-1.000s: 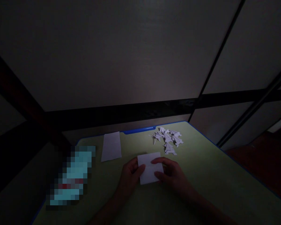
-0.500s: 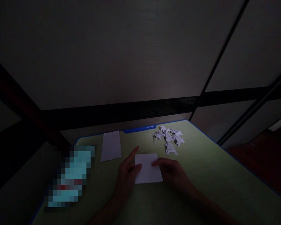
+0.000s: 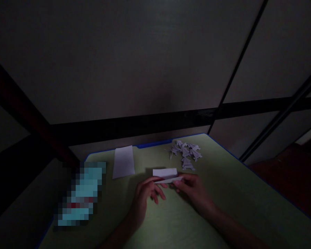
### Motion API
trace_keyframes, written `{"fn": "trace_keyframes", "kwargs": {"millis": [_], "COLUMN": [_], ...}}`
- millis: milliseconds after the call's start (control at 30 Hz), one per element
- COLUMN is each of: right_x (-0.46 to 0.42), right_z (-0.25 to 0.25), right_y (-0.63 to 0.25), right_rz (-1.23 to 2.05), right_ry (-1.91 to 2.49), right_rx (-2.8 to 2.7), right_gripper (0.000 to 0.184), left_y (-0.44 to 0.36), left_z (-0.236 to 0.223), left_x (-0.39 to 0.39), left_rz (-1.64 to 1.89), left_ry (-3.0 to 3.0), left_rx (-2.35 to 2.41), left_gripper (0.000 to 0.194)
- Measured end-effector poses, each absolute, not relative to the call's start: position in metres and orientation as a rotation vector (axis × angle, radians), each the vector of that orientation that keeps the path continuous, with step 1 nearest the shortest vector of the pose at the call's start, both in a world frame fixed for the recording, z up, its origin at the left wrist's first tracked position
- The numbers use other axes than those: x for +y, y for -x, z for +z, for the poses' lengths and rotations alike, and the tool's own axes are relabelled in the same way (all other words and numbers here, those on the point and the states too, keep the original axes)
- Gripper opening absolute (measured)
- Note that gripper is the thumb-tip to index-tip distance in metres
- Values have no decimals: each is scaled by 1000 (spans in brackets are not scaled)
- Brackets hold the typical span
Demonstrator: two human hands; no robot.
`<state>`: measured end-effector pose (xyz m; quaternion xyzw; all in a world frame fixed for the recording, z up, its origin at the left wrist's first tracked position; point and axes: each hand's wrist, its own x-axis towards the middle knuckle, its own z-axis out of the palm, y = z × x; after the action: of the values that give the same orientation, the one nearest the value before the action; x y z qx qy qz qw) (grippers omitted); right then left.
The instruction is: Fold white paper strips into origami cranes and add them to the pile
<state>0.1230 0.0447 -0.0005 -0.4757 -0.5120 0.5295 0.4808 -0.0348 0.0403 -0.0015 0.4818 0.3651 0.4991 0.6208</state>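
Between my hands is a white sheet of paper (image 3: 164, 172), its near part bent up and over so that its edge faces me. My left hand (image 3: 145, 195) holds the left end of the bent edge between thumb and index finger, the other fingers curled loosely below. My right hand (image 3: 193, 186) pinches the right end, thumb on the near side. Just beyond my right hand lie several folded paper figures (image 3: 186, 152), pointed at one end with small legs, grouped on the table.
A stack of white paper (image 3: 123, 162) lies at the table's back left. A pixelated light-blue object (image 3: 83, 193) lies along the left edge. The greenish table (image 3: 168, 224) has a blue rim and a blue groove (image 3: 154, 143) at the back, against a panelled wall (image 3: 134, 69).
The paper was flat and facing me; now its near edge is lifted and bent over. My left fingers have moved under it, and my right hand has shifted to the right end.
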Motion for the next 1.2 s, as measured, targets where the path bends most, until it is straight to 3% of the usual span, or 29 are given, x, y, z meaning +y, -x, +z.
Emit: {"fn": "trace_keyframes", "kwargs": {"millis": [300,467,1200], "right_x": [44,43,42], "right_z": [-1,-2,-6], "right_y": [-122,-121,-119], "right_rz": [1341,1326,1268], "right_ry": [1135,1159,1163], "right_rx": [-1236,-1179,-1182], "right_gripper": [30,28,27], "left_y": [27,29,27], "left_z": [0,-3,-3], "left_x": [42,46,42], "left_rz": [1178,1184,1194], "left_ry": [-1193,-1194,-1182], "left_rx": [1161,1182,1086], "left_gripper": [16,11,15]}}
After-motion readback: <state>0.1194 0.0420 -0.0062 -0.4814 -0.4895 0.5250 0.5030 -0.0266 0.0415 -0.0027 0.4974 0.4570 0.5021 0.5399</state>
